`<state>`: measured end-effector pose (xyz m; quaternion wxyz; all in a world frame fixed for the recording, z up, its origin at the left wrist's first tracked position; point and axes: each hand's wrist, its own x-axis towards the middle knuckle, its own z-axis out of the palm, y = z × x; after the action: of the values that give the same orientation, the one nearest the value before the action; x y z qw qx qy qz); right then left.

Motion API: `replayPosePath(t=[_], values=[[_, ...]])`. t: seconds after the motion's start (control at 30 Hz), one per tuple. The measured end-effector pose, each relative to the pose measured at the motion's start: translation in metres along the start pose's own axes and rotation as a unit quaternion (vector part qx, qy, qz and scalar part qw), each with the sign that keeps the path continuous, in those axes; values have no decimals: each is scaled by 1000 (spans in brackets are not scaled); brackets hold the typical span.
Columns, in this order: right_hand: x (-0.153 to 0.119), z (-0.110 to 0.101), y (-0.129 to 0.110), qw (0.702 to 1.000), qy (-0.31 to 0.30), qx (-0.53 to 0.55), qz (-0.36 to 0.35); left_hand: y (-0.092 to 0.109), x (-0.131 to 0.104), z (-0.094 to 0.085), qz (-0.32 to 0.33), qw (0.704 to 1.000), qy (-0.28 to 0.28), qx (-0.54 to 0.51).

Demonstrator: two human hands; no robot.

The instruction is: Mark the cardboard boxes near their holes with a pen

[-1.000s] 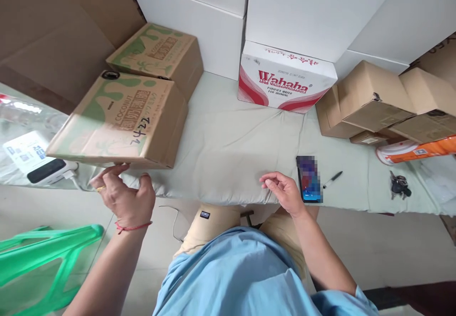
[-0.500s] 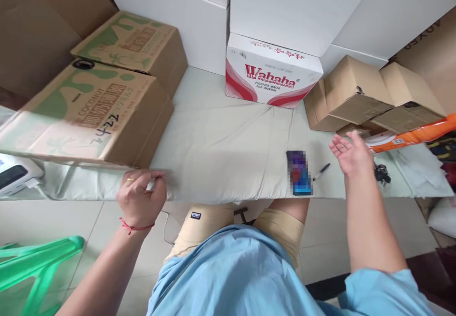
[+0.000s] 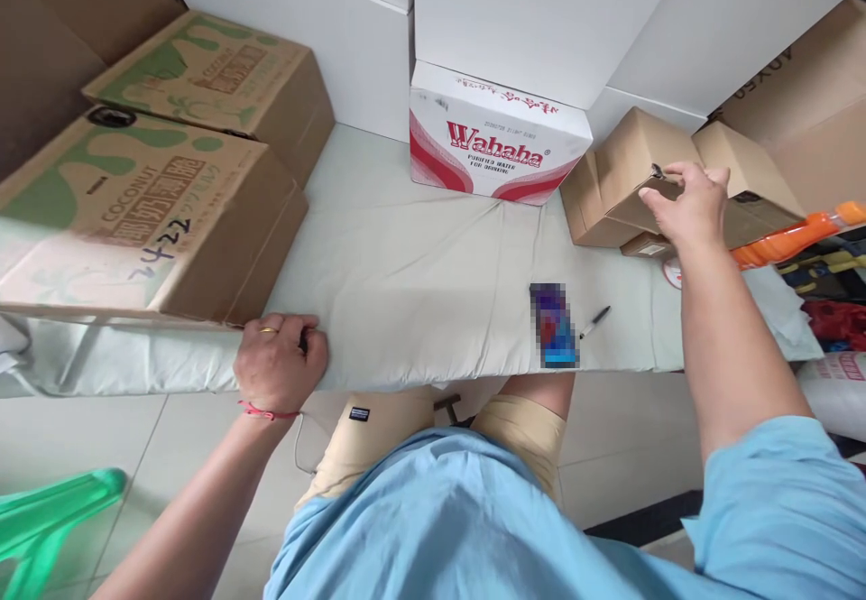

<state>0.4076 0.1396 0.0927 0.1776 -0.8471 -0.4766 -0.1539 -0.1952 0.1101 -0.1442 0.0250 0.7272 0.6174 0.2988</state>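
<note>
My left hand rests on the cloth-covered table edge, fingers curled into a loose fist beside the front corner of a coconut carton. A dark gap shows between its thumb and fingers, and nothing held can be made out. Over on the right, my right hand is in front of a small brown cardboard box, thumb and fingers apart. Its fingertips overlap the box's top front edge; whether they touch it I cannot tell. Below and left of that hand lie a pen and a phone with a blurred screen.
A second coconut carton is behind the first. The white and red Wahaha water carton stands against the back wall. More brown boxes and an orange bottle are at right. A green plastic stool stands on the floor.
My right hand has moved up and forward from above the table to the small brown box. My left hand has settled lower on the table edge. The view has shifted slightly right.
</note>
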Motion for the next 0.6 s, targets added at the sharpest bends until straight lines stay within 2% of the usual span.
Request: replayPosePath(t=[0.1,0.23,0.47,0.6], values=[[7,-10,-18,998,-48,-3,44,1,-1,1,-7,1000,-1,-3],[10,-17,-29,997,-61,-25,45,-1,-2,3,-10,1000,-2,2],[21,-12,-27,990,-99,-83,55,0,-1,2,-5,1000,-12,-7],[22,-5,-22,993,-79,-90,16,3,0,1,-18,999,-13,-23]])
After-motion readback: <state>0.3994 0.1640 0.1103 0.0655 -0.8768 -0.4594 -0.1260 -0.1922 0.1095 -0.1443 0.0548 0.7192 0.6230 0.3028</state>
